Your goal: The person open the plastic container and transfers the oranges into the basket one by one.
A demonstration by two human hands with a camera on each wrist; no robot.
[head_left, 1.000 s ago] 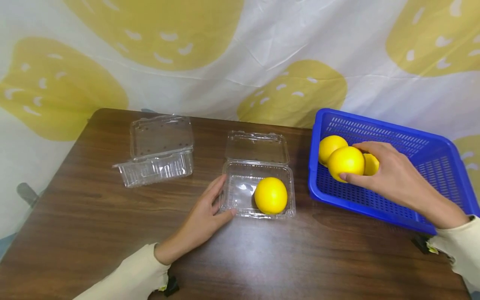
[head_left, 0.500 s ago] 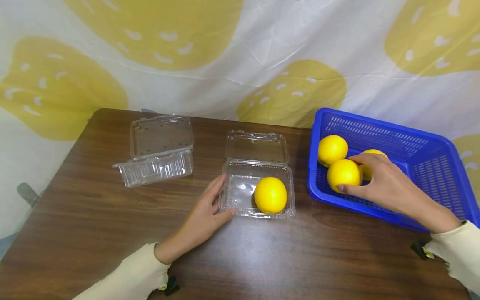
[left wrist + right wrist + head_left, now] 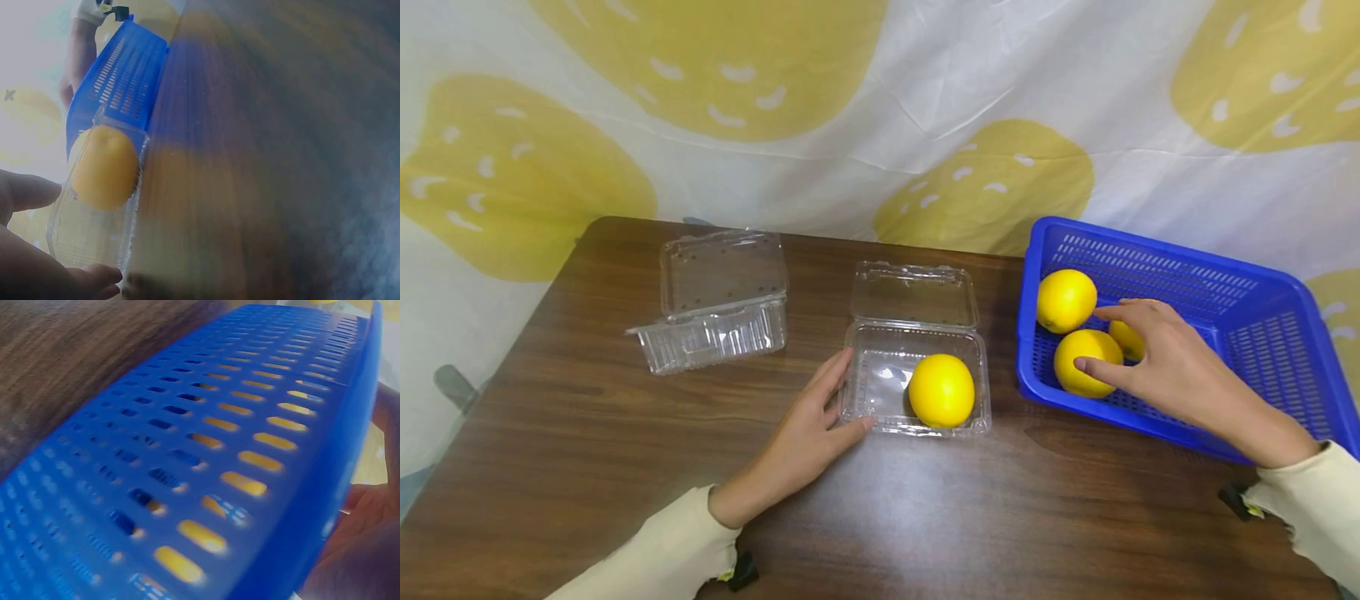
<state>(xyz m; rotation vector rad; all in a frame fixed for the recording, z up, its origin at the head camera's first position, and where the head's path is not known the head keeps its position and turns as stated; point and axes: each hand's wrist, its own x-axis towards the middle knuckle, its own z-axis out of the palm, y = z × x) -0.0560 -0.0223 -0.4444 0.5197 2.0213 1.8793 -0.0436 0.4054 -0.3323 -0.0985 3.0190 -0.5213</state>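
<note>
My left hand (image 3: 812, 429) rests against the left side of a clear plastic clamshell box (image 3: 880, 333), thumb at its near corner. The box's lid is folded back, and one orange (image 3: 942, 391) sits in its right part. Over the left half of a blue basket (image 3: 1150, 433), my right hand (image 3: 1180, 367) has its thumb and fingers spread. The thumb overlaps the front orange (image 3: 1084, 375) in the basket; whether it touches cannot be told. A second orange (image 3: 1067, 301) lies behind, and a third (image 3: 1126, 340) is partly hidden under the fingers.
Another clear clamshell box (image 3: 715, 333), lid up, stands farther left on the brown wooden table (image 3: 587, 433). A white curtain (image 3: 820, 183) printed with yellow shapes hangs along the table's far edge. The basket's slotted wall (image 3: 206, 425) fills much of the right wrist view.
My right hand has lowered the front orange into the basket and let go of it, its fingers now apart from the fruit. The left hand and its box have stayed in place.
</note>
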